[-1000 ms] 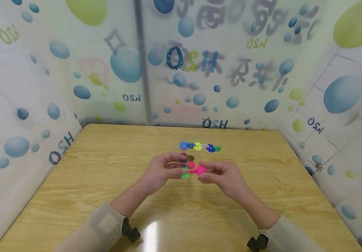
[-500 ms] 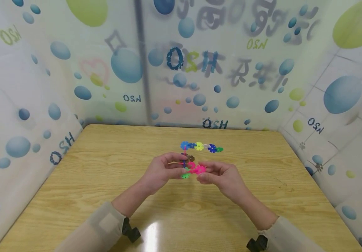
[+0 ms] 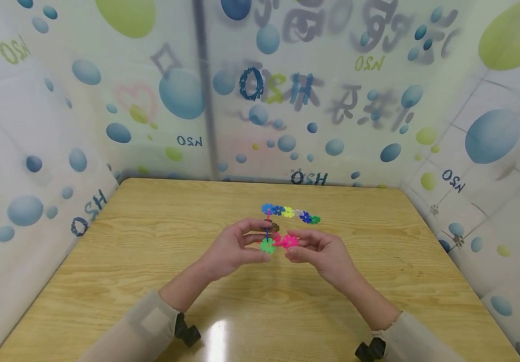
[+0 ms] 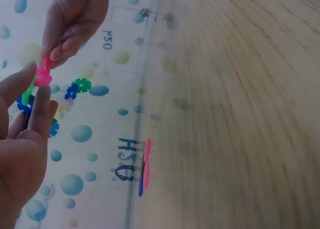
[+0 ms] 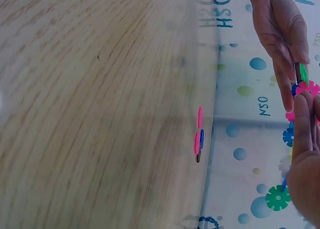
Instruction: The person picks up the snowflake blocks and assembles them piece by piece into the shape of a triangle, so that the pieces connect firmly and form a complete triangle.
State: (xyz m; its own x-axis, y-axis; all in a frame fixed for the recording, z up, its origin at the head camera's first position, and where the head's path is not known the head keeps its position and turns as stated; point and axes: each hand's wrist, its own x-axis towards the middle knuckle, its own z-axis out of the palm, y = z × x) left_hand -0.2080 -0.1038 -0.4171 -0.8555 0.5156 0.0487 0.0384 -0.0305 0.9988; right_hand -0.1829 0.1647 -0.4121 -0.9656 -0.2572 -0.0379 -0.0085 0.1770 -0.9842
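Small notched plastic snowflake discs are joined into a bent chain. From a green disc (image 3: 268,246) it runs away to a blue disc (image 3: 267,208), then rightward through a yellow disc (image 3: 288,212) to a dark green end disc (image 4: 82,85). My left hand (image 3: 232,250) holds the chain at the near green disc, its thumb just under that disc and the fingers behind. My right hand (image 3: 325,255) pinches a bright pink disc (image 3: 290,242) between thumb and fingertips, right beside the green one. Part of the chain is hidden by fingers in both wrist views.
Beyond my hands, a few loose pink, blue and brown discs (image 5: 199,134) lie on the wooden table (image 3: 151,226). A brown disc (image 3: 274,228) shows behind my left fingers. Sheets printed with bubbles (image 3: 181,93) enclose the table at the back and sides.
The chain has shifted slightly right, its far right end dipping lower. My left thumb has moved down off the green disc, whose face now shows. My right hand keeps its pinch on the pink disc.
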